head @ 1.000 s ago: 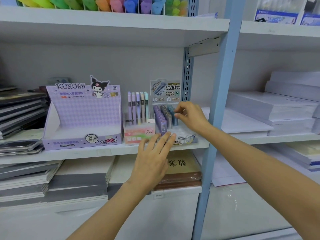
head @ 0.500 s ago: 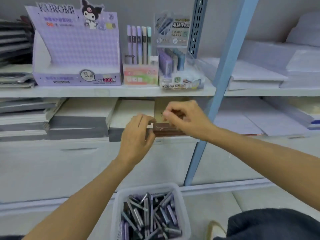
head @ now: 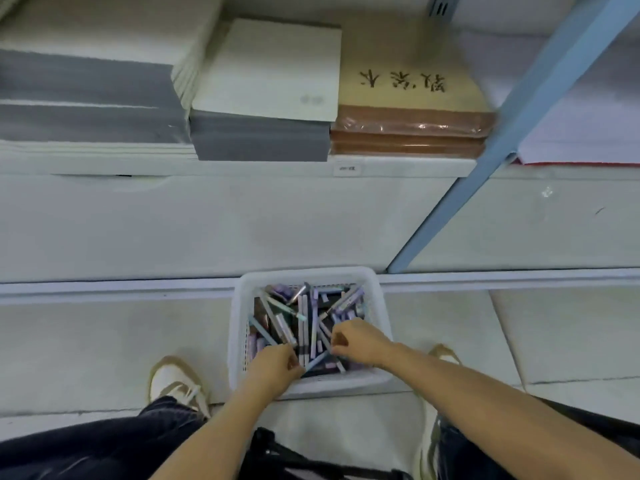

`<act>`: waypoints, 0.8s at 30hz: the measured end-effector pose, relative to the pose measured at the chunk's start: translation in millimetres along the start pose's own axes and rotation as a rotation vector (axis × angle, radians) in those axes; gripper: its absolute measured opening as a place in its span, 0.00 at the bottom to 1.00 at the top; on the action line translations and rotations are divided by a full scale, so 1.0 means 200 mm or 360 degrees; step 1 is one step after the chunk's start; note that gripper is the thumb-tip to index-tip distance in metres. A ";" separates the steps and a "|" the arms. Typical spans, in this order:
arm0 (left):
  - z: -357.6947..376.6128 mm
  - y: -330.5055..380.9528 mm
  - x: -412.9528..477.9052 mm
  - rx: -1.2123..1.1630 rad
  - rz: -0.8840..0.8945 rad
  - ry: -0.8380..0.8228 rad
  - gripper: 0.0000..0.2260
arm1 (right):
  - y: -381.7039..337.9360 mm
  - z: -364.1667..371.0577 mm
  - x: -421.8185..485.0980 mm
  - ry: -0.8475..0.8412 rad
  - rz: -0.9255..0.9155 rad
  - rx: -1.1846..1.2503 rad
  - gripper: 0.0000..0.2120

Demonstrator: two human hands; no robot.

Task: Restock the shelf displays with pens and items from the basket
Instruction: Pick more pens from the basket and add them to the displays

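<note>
Head: left hand (head: 273,362), right hand (head: 358,341) in one basket (head: 304,274) (many pens (head: 304,315)).

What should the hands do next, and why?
Probably pinch a few pens and lift them out toward the shelf. The left hand and the right hand are both down inside the white basket, with fingers curled among the loose pens. I cannot tell whether either hand actually grips one yet.
</note>
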State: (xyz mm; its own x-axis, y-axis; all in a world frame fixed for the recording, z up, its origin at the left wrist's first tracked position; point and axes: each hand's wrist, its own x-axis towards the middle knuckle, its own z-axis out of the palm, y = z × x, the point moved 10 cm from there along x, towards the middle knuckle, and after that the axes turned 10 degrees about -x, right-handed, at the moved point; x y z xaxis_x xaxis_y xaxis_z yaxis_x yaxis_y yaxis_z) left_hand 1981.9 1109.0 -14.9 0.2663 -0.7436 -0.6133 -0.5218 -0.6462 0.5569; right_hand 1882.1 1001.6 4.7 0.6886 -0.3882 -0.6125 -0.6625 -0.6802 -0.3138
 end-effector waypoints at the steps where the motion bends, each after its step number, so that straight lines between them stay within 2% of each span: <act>1: 0.02 -0.01 0.02 -0.0014 -0.0026 0.0023 0.10 | 0.04 0.08 0.01 -0.0001 0.0082 0.0026 0.09; 5: 0.08 -0.04 0.08 -0.0061 -0.0100 0.0050 0.09 | 0.13 0.24 0.06 0.0067 0.0297 0.0086 0.14; 10: 0.04 -0.06 0.13 -0.0195 -0.0020 0.0053 0.06 | 0.16 0.30 0.11 0.0040 0.0317 0.0103 0.13; 14: -0.09 -0.11 0.13 -0.0737 0.0011 0.0150 0.03 | 0.18 0.24 0.11 -0.0203 0.0165 0.0530 0.09; 16: -0.14 -0.12 0.12 -0.0991 0.0002 0.0184 0.03 | 0.21 0.17 0.08 -0.0218 0.0113 0.0684 0.08; 20: -0.19 -0.09 0.11 -0.1173 0.0022 0.0245 0.04 | 0.19 0.05 0.04 -0.0078 0.0045 0.0971 0.07; 24: -0.21 0.01 0.13 -0.1002 0.0145 0.0249 0.03 | 0.07 -0.02 0.07 0.0150 -0.0042 0.1094 0.04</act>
State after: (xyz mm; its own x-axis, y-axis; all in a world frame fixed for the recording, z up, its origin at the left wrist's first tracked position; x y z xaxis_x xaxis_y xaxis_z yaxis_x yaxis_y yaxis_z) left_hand 2022.2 1081.4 -5.4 0.3833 -0.7854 -0.4860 0.0140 -0.5211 0.8534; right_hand 1883.1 984.1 -4.6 0.7091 -0.4506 -0.5423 -0.6600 -0.1538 -0.7353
